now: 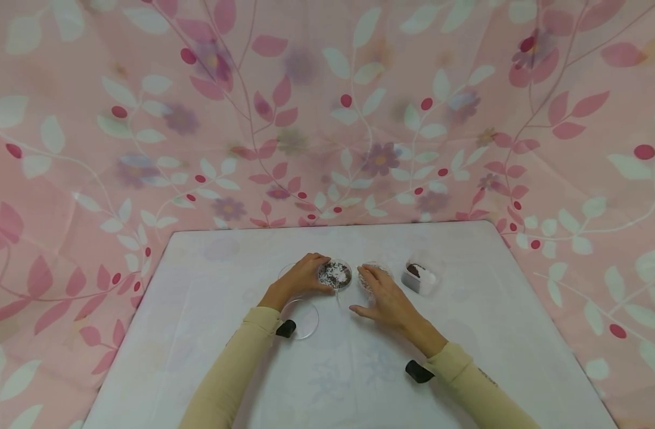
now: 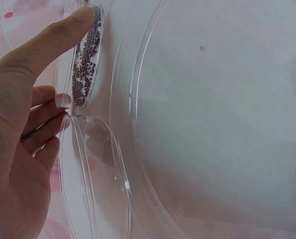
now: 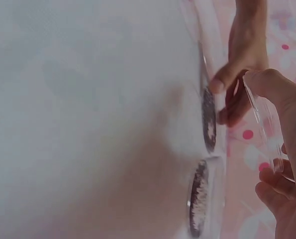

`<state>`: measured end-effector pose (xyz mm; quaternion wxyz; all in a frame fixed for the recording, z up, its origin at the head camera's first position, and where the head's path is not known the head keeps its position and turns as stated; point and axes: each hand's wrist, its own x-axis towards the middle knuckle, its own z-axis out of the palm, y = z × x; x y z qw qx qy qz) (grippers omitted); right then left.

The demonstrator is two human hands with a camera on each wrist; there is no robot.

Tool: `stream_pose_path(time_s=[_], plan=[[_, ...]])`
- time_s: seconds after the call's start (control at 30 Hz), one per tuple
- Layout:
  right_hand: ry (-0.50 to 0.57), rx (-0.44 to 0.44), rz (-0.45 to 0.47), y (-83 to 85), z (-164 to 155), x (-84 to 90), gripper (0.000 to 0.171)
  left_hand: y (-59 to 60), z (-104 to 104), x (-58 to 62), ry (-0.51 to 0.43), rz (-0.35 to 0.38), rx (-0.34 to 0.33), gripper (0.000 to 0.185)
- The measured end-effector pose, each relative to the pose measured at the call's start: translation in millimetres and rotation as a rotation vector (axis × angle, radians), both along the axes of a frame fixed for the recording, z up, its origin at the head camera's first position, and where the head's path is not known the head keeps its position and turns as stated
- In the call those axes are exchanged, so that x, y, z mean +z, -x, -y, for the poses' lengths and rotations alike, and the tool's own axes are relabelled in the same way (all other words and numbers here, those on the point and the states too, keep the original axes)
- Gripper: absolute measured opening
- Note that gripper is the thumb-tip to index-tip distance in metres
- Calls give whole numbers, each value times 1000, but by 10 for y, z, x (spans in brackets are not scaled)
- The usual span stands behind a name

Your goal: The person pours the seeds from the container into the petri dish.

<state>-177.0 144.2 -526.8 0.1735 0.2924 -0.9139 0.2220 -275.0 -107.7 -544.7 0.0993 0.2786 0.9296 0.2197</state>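
Observation:
My left hand [image 1: 304,276] grips the side of a clear round petri dish [image 1: 335,275] with small dark granules in it; in the left wrist view the thumb lies on its rim over the granules [image 2: 85,69]. My right hand [image 1: 388,301] holds a clear petri dish lid [image 3: 261,119] between thumb and fingers, raised and tilted in the right wrist view. Partly under that hand is a second petri dish [image 3: 199,199] with dark and pale contents. The left hand's dish [image 3: 209,122] sits beside it.
A clear round dish or lid [image 1: 301,320] lies by the left wrist, and another rim [image 1: 285,270] shows behind the left hand. To the right stands a small clear tub [image 1: 421,275] with dark material inside. A white cloth [image 1: 327,369] covers the table, and patterned fabric [image 1: 327,119] hangs behind.

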Motion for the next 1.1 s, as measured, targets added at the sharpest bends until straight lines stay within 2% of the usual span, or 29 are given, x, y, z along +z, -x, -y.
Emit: stream_pose_path(time_s=[0.3,0.6,1.1], plan=[[-26,-29,35,255,-82,167,92,8,13,-28,-11,-4,-3,90],[-106,-49,30,387,-49,250,94,-14,28,-3,-18,22,12,91],[-356,-80,-50,513,153,287,96,-15,55,-25,-12,25,32,92]])
